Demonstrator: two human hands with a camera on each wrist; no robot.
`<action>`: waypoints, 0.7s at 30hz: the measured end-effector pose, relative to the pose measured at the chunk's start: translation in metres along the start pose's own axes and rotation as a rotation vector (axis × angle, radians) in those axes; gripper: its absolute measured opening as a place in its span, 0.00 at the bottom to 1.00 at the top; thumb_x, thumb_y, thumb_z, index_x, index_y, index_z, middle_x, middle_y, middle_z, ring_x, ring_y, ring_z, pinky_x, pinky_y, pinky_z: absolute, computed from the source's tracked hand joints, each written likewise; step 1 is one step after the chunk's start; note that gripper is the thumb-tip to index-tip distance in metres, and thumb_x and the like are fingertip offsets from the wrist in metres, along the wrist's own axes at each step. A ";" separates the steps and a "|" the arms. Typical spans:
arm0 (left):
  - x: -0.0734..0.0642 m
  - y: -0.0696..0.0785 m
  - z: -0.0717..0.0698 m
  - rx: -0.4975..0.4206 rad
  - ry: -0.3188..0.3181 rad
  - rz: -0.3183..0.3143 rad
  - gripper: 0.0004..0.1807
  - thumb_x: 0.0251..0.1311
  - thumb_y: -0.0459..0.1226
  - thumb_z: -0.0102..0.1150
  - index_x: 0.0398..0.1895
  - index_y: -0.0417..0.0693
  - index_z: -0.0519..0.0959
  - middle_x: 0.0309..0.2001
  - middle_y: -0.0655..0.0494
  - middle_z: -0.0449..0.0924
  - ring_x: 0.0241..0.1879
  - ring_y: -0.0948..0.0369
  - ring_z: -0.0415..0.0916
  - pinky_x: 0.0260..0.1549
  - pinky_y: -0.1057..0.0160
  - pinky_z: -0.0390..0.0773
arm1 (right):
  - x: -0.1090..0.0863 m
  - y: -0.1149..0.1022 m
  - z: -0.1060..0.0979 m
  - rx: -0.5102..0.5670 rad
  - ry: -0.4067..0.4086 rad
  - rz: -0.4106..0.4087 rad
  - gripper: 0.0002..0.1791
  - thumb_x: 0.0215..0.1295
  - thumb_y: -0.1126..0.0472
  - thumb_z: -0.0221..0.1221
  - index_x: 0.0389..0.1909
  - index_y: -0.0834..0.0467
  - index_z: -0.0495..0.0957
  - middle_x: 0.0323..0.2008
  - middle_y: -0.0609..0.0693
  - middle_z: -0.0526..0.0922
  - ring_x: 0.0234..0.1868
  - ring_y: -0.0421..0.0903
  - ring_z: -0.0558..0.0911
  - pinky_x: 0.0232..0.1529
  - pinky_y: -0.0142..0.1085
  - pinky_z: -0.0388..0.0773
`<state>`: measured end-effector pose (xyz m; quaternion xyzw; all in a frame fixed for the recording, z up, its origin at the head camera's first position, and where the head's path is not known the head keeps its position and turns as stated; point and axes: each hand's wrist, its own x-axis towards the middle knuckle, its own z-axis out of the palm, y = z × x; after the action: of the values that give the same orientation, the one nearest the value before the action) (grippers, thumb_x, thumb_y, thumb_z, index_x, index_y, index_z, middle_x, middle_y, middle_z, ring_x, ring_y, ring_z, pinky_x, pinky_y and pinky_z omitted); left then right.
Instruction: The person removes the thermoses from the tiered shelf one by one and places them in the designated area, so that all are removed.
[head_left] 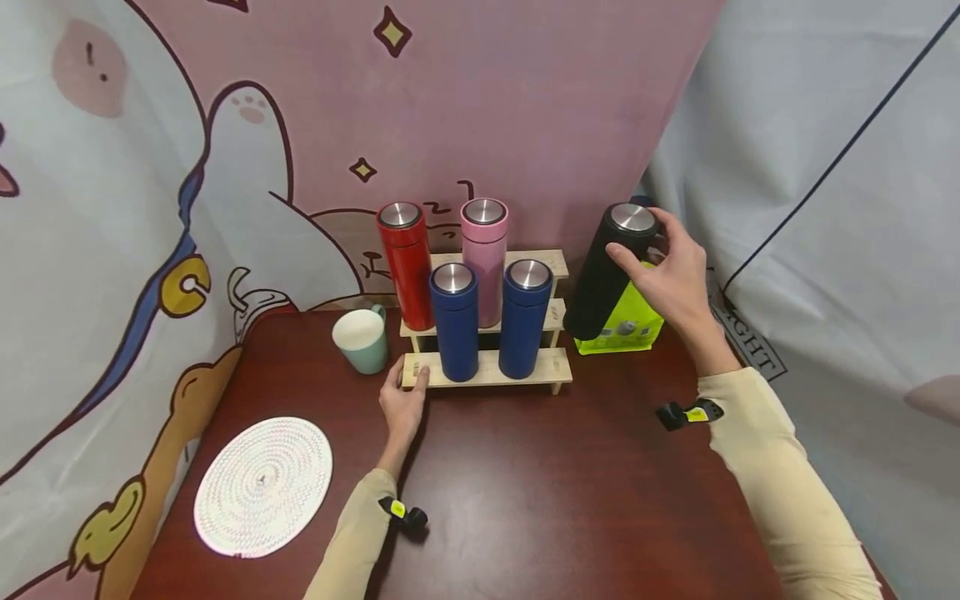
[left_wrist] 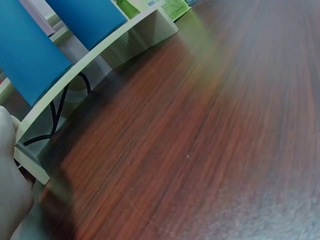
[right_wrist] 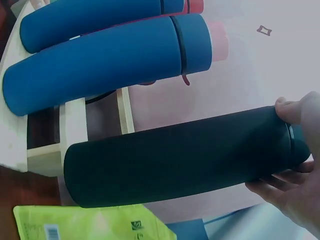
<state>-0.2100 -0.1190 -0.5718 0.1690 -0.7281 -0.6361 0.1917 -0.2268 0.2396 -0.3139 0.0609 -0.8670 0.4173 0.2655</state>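
My right hand (head_left: 678, 275) grips a black thermos bottle (head_left: 603, 279) near its steel-topped lid. The bottle leans, its base off the tabletop beside the right end of a stepped wooden rack (head_left: 487, 367). In the right wrist view, thumb and fingers lie on either side of the black bottle (right_wrist: 175, 157) at its lid end. My left hand (head_left: 402, 402) holds the left end of the rack's lowest step, thumb on top. Two blue bottles (head_left: 454, 325) (head_left: 525, 321) stand on that step. Behind them, a red bottle (head_left: 407, 271) and a pink bottle (head_left: 486, 267) stand upright on the middle step.
Left of the rack stands a mint-green mug (head_left: 363, 342). A round woven white mat (head_left: 262, 487) lies at the table's left. Behind the black bottle is a bright green bag (head_left: 630, 321). Printed cloth (head_left: 525, 100) hangs along the back and sides of the dark red-brown table (head_left: 540, 483).
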 end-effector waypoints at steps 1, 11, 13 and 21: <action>0.000 0.000 0.000 -0.002 0.000 -0.002 0.30 0.59 0.39 0.72 0.66 0.45 0.77 0.60 0.42 0.82 0.59 0.55 0.79 0.51 0.65 0.77 | -0.001 0.001 -0.002 -0.004 0.004 0.003 0.38 0.63 0.50 0.69 0.70 0.59 0.69 0.60 0.60 0.81 0.58 0.57 0.82 0.59 0.47 0.80; -0.002 -0.002 0.000 -0.014 -0.009 -0.004 0.30 0.59 0.38 0.72 0.66 0.43 0.77 0.60 0.42 0.82 0.58 0.55 0.79 0.50 0.68 0.76 | -0.018 0.023 -0.029 -0.010 0.041 0.057 0.37 0.62 0.52 0.70 0.69 0.59 0.70 0.58 0.60 0.81 0.49 0.33 0.80 0.50 0.19 0.76; -0.001 -0.002 0.000 -0.008 -0.012 -0.005 0.31 0.59 0.39 0.72 0.66 0.44 0.77 0.60 0.42 0.82 0.58 0.54 0.79 0.50 0.67 0.77 | -0.020 0.029 -0.034 0.005 0.043 0.073 0.37 0.62 0.54 0.70 0.70 0.60 0.69 0.58 0.61 0.80 0.47 0.26 0.78 0.50 0.19 0.76; 0.002 -0.002 0.000 -0.009 -0.013 0.001 0.31 0.59 0.40 0.72 0.67 0.45 0.77 0.61 0.43 0.82 0.59 0.56 0.78 0.54 0.57 0.77 | -0.029 0.052 -0.049 0.001 0.097 0.130 0.36 0.60 0.58 0.71 0.69 0.60 0.70 0.50 0.44 0.77 0.40 0.25 0.77 0.43 0.13 0.72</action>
<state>-0.2115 -0.1205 -0.5740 0.1639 -0.7266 -0.6402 0.1879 -0.1989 0.3066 -0.3401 -0.0158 -0.8549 0.4368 0.2795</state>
